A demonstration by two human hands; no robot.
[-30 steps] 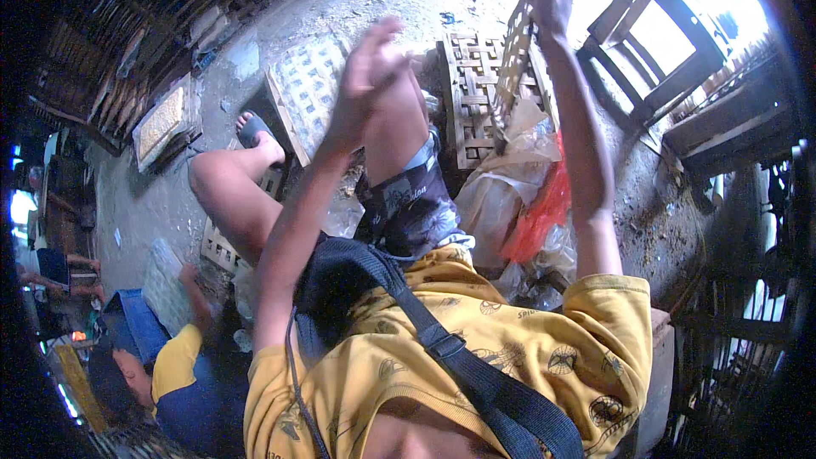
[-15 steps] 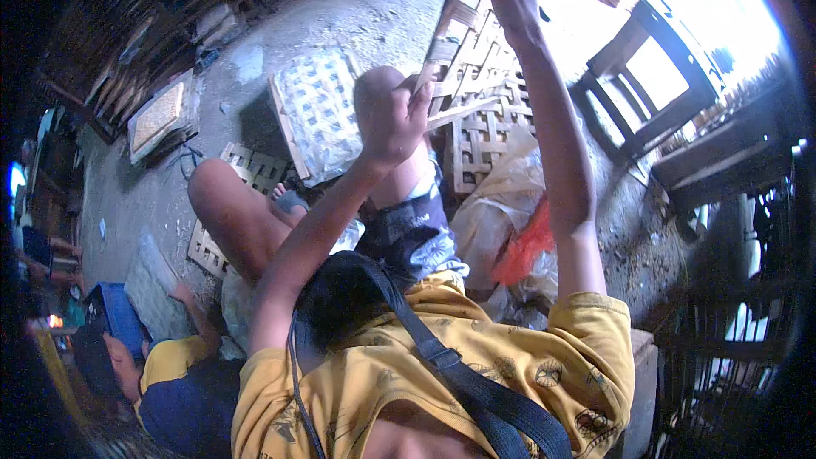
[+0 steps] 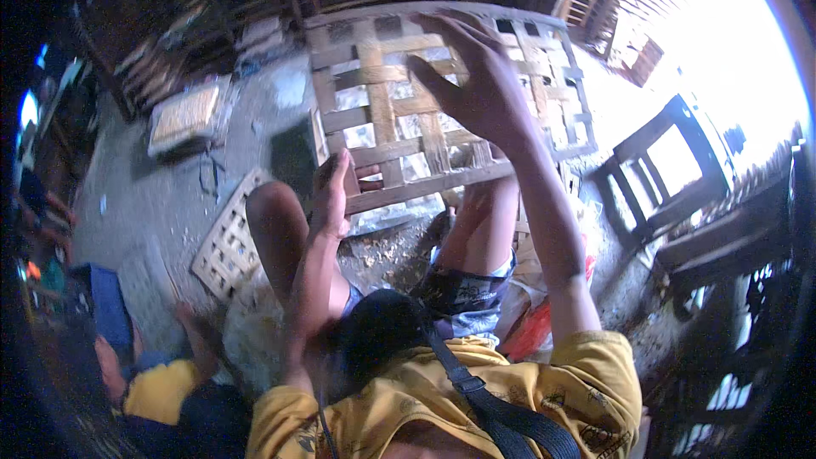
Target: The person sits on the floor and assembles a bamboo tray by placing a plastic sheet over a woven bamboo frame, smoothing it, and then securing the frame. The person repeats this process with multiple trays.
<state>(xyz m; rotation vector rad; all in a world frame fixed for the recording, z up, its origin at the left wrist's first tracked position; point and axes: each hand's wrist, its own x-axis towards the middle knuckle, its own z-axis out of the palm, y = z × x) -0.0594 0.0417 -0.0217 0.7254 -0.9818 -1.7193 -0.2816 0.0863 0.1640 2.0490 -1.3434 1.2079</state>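
A wooden-framed tray of woven bamboo strips (image 3: 381,110) is raised in front of my knees, its open lattice facing me. My left hand (image 3: 331,195) grips its near left corner, thumb on the near side and some fingers showing through the gaps. Over the right half of the lattice is my right hand (image 3: 480,89), fingers spread and slightly blurred, holding nothing. Whether its fingertips touch the strips I cannot tell. Beneath the tray, part of a pale sheet-covered panel (image 3: 395,214) shows between my legs.
Another woven panel (image 3: 228,234) lies by my left knee. A stack topped with a tan slab (image 3: 184,116) sits farther left. A wooden chair-like frame (image 3: 671,174) stands at right. Red plastic (image 3: 531,331) lies by my right thigh. A co-worker in yellow (image 3: 157,391) is at lower left.
The tray, formerly seen slanted at the right, now faces me broadside. My left hand has gone left and down to its corner; my right hand has come lower. My knees have spread apart.
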